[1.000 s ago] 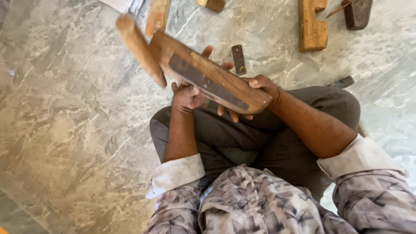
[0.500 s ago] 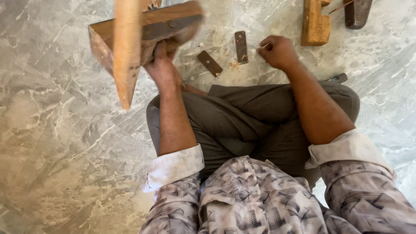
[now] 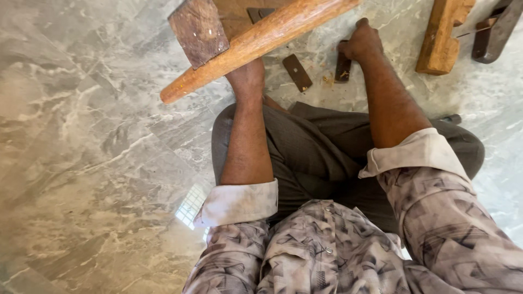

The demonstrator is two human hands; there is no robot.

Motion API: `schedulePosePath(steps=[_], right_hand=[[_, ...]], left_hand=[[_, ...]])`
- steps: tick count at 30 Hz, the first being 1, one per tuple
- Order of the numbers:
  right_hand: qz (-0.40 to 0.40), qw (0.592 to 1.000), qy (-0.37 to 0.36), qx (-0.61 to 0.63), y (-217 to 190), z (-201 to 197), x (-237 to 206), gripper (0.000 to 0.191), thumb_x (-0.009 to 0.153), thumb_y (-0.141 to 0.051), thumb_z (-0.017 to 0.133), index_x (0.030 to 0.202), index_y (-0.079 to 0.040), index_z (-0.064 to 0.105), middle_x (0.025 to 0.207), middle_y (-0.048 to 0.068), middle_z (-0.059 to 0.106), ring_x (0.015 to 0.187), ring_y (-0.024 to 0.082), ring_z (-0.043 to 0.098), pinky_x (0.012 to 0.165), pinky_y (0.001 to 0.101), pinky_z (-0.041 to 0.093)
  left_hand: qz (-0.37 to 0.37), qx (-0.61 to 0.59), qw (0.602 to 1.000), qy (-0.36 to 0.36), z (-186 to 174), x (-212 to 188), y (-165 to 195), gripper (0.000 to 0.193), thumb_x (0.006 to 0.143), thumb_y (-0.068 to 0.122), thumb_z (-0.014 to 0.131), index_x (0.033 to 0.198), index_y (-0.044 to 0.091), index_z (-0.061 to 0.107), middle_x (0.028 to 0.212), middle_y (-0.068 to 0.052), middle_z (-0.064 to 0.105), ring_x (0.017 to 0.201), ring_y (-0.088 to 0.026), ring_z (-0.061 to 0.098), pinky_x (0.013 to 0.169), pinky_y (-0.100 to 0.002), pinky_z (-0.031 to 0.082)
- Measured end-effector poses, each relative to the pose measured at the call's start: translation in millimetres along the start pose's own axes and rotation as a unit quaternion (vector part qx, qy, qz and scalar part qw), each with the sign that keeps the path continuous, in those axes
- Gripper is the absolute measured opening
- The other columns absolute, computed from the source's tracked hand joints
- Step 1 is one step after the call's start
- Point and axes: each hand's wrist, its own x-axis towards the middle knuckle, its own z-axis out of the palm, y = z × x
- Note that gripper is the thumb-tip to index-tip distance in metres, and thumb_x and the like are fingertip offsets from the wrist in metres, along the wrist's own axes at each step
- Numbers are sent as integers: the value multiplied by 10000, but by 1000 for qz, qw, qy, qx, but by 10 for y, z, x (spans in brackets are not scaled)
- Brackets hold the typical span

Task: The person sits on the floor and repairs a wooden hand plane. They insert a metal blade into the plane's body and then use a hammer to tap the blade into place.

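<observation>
My left hand (image 3: 248, 73) is raised at the top centre, shut on a wooden hand plane (image 3: 199, 32). The plane's dark end block faces me, and its long round wooden handle (image 3: 256, 41) slants across in front of the hand and hides the fingers. My right hand (image 3: 359, 43) reaches down to the marble floor, fingers curled over the upper end of a dark flat metal strip (image 3: 344, 69). A second dark metal strip (image 3: 297, 72) lies on the floor between my two forearms, touched by neither hand.
I sit cross-legged on a grey veined marble floor (image 3: 92, 163). A pale wooden block (image 3: 438, 38) and a dark tool (image 3: 493, 32) lie at the top right. A small dark object (image 3: 449, 117) pokes out beside my right knee. Wood chips lie near the strips.
The plane, first held in both hands over my lap, swung up and forward in my left hand alone. My right hand let go and reached to the floor onto the metal strip.
</observation>
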Motion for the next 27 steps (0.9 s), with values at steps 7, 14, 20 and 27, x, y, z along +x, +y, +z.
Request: schedulePosePath(steps=[7, 14, 20, 27], right_hand=[[-121, 989, 35, 74, 208, -117, 31, 439, 886, -194, 841, 1215, 38, 665, 1059, 222, 711, 941, 312, 687, 815, 411, 567], [-148, 925, 114, 331, 620, -439, -496, 211, 1068, -90, 741, 1240, 33, 729, 977, 127, 770, 739, 165, 710, 663, 304, 589], [-53, 528, 151, 834, 3, -452, -859, 292, 994, -38, 723, 1278, -106, 723, 1059, 126, 759, 844, 214, 738, 702, 360, 653], [-213, 669, 78, 707, -401, -285, -1105, 210, 1049, -90, 641, 1246, -117, 707, 1110, 125, 742, 842, 214, 737, 715, 379, 667]], left_hand=[[79, 133, 988, -26, 14, -66, 30, 212, 890, 207, 710, 790, 20, 696, 727, -134, 693, 697, -341, 671, 685, -506, 525], [-54, -236, 970, -26, 140, 116, 220, 190, 1055, 218, 635, 1151, 54, 642, 1159, -111, 668, 1049, -244, 643, 939, -428, 542], [104, -497, 857, -94, -52, 0, 626, 461, 1160, 260, 573, 1600, 200, 448, 1685, -23, 349, 1537, -126, 440, 1268, -339, 476], [-98, -669, 719, -162, -89, -177, 598, 510, 1223, 227, 530, 1689, 170, 329, 1616, -162, 328, 1413, -230, 450, 1135, -374, 503]])
